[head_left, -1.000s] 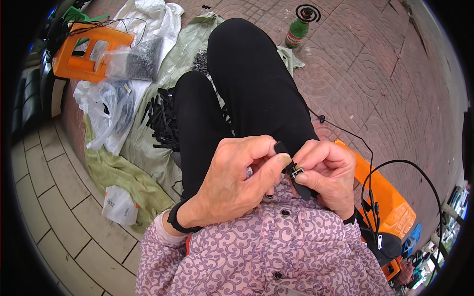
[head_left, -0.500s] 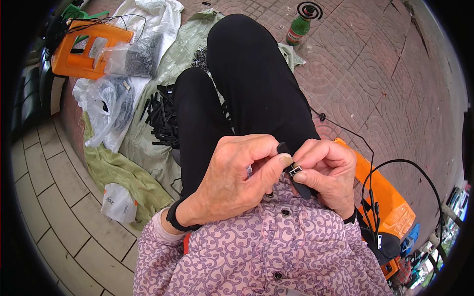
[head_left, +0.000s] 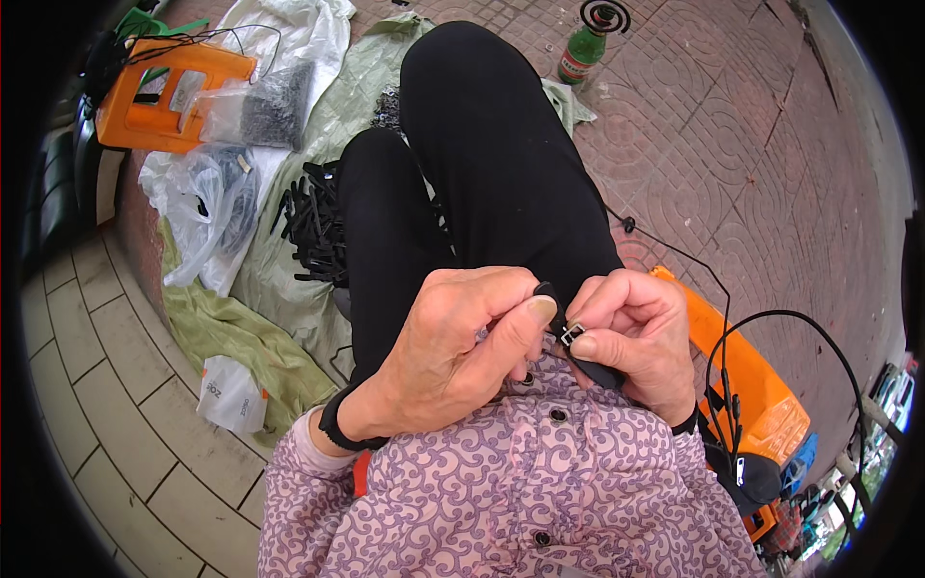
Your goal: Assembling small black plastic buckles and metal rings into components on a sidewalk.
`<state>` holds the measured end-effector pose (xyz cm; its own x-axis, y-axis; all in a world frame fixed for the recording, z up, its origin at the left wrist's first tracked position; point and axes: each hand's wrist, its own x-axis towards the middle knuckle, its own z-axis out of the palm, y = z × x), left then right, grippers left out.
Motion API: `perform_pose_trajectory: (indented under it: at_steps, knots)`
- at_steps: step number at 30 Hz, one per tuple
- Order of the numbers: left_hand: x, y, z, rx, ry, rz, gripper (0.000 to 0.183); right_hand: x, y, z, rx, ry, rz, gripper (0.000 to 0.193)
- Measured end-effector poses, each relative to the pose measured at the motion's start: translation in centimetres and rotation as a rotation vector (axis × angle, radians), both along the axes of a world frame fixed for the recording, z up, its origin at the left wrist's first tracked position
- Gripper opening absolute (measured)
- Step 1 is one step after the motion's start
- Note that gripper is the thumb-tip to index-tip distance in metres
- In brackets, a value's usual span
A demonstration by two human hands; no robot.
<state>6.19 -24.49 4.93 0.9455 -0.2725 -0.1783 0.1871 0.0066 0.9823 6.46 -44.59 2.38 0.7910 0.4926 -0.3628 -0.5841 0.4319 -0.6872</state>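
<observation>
Over my lap, a short black strap [head_left: 597,374] is held between both hands. My left hand [head_left: 453,352] is closed, its thumb and forefinger pinching the strap's upper end. A small silver metal buckle [head_left: 572,334] sits at the strap's middle, right by my right fingertips. My right hand [head_left: 641,332] is closed too, its thumb and forefinger gripping at the buckle; the strap's lower end shows beneath that thumb. Whether the strap passes fully through the buckle is too small to tell. Beside my left leg lies a pile of black straps [head_left: 313,226].
Small metal pieces [head_left: 387,111] lie between my knees and the green sheet [head_left: 279,279]. An orange stool [head_left: 145,120] and clear plastic bags [head_left: 217,207] are at left. A green bottle [head_left: 582,53] stands ahead. Black cables [head_left: 819,323] run by the orange object [head_left: 761,385] at right.
My left thumb and fingertips have shifted slightly left, away from the buckle. The buckle has tilted a little in my right fingers, and more of its frame shows.
</observation>
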Motion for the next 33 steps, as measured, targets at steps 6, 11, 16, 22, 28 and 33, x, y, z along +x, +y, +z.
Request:
perform_pose_trajectory:
  at_steps: [6,11,16,22,28,33]
  knots:
    - [0.0,0.0,-0.2,0.025,0.003,-0.009,0.025,0.1,-0.1,-0.1,0.021,0.083,0.022,0.013]
    - [-0.2,0.4,-1.1,0.108,-0.151,-0.044,0.024,0.1,0.1,-0.1,0.005,0.124,0.027,0.013]
    - [-0.5,0.2,-1.2,0.134,-0.215,-0.016,0.024,-0.2,0.5,-0.1,0.0,0.117,-0.016,0.012]
    - [-0.6,0.1,-0.2,0.214,-0.193,-0.034,0.006,-0.5,0.8,-0.6,-0.053,0.058,-0.068,0.011]
    - [-1.0,1.0,-1.0,0.294,-0.288,-0.096,0.015,-0.4,0.8,0.0,-0.065,0.125,0.021,0.011]
    - [-1.5,1.0,-0.9,0.262,-0.195,-0.035,0.012,-0.5,0.6,0.0,-0.094,0.109,0.049,0.012]
